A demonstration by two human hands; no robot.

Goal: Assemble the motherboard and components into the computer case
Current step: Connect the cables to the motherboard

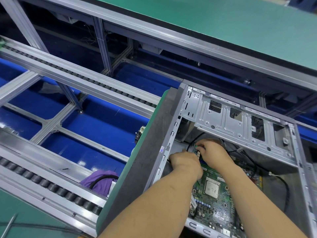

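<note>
Both working at the far left corner of the motherboard: right hand pinching a small connector, left hand curled beside it, grip hidden. Sitting already inside the computer case; CPU socket lying bare, cables trailing loose, cooler apparently remaining.

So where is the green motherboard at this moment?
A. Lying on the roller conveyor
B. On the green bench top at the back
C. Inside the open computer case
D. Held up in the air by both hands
C: the motherboard lies flat on the floor of the open computer case, with the left hand and right hand working at its far edge.
</note>
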